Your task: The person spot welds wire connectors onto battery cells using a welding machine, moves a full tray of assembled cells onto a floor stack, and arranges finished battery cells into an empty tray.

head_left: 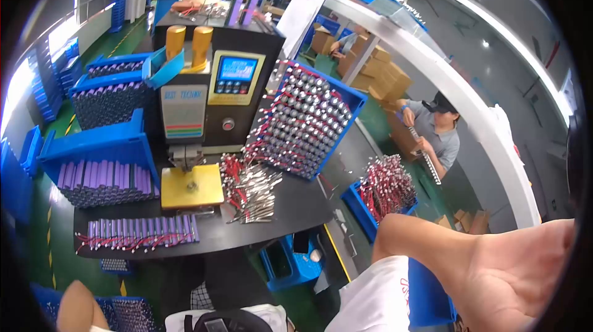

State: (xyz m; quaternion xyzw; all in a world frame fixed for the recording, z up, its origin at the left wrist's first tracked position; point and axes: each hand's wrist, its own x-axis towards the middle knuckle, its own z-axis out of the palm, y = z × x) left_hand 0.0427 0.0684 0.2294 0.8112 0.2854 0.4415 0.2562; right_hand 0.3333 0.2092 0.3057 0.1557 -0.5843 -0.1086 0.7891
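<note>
- Purple cylinders (143, 232) in a side-by-side row on the black tabletop (298, 205), lower left of frame, just behind its front edge; red wires (126, 243) straggle along their near ends, with pale tips.
- Handling, my judgement: each one small but dense, stiff, smooth in its wrap, so likely a bit slippery and apt to roll. Best grasped round the mid-barrel; wires too flimsy to lift by, their joints probably the fragile spot.
- Looks: glossy purple with darker strips between, all lying roughly parallel.
- Loose leads (256, 195) heaped at centre of frame, right of the yellow plate (191, 186): silvery strips, red wire among them. Probably light, bendy, quick to tangle; take one by its free end.
- Blue bin (357, 213), right of centre, crammed with red-wired pieces (389, 182), pale ends uppermost; of the parts, near the right arm.
- Right hand (516, 273), lower right: palm toward the view, nothing seen on it. Fingers run out of sight; cannot tell whether spread or pressed together.
- Left hand out of frame, grip unknown; only part of an arm (79, 308) at bottom left.
</note>
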